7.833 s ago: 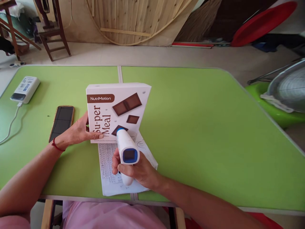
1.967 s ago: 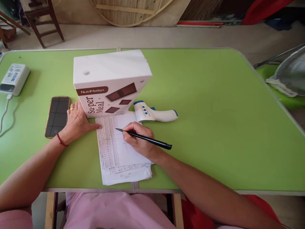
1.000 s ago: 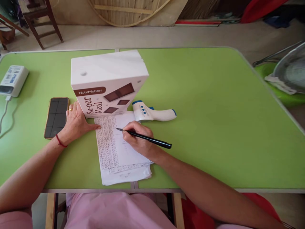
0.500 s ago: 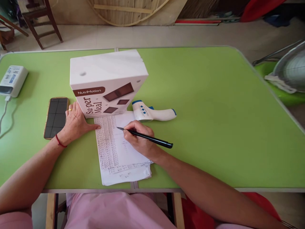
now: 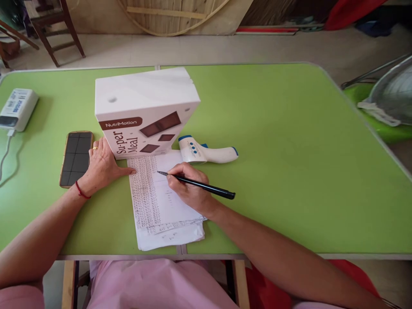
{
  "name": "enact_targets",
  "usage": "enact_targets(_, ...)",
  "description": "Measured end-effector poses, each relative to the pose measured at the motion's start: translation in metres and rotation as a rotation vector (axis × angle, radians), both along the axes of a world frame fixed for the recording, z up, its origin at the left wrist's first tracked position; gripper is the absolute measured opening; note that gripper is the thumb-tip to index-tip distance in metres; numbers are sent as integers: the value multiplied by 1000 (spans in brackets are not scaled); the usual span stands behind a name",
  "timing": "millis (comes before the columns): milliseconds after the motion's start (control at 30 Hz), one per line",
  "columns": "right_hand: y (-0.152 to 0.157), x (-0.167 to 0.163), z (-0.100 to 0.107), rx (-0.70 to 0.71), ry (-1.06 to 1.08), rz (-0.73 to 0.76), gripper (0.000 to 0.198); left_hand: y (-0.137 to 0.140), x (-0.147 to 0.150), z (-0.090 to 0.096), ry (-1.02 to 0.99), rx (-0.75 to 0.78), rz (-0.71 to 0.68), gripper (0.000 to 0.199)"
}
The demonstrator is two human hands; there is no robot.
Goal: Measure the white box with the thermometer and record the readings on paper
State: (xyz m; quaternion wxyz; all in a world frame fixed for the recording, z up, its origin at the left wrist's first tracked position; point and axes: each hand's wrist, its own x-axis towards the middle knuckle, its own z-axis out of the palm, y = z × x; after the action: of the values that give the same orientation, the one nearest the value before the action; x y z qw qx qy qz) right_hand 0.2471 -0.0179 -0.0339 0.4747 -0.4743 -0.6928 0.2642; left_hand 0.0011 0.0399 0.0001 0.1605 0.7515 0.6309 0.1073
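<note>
My right hand (image 5: 189,186) is closed round a black pen (image 5: 209,187), its tip at the upper middle of a handwritten sheet of paper (image 5: 180,206). Dense rows of small marks fill the sheet's left side, and more papers lie beneath it. My left hand (image 5: 103,166) rests open, fingers beside the lower left edge of a white NutriMotion box (image 5: 144,92) and thumb stretched onto the sheet's left edge. The box stands upright behind the papers. A white and blue infrared thermometer (image 5: 206,151) lies just beyond my right hand.
A smartphone (image 5: 76,159) in a yellowish case lies left of my left hand. Farther left is a white power bank (image 5: 18,109) with a cable. All this is on a green table (image 5: 289,150). A wooden chair (image 5: 58,30) stands behind it.
The pen's back end has shifted very slightly to the right. My left hand, the box and the papers stay in place.
</note>
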Motion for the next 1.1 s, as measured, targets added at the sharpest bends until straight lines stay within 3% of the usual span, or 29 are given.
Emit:
enact_targets(933, -2, 2, 0, -24, -14, -20, 12, 0, -3, -6, -67, 46, 2, 113)
enact_targets(1000, -2, 3, 2, 0, -40, -25, 6, 0, -4, -6, -97, 64, -14, 112)
enact_targets(1100, -1, 5, 5, 148, -92, 29, 9, 1, -6, -6, -188, 132, -80, 100)
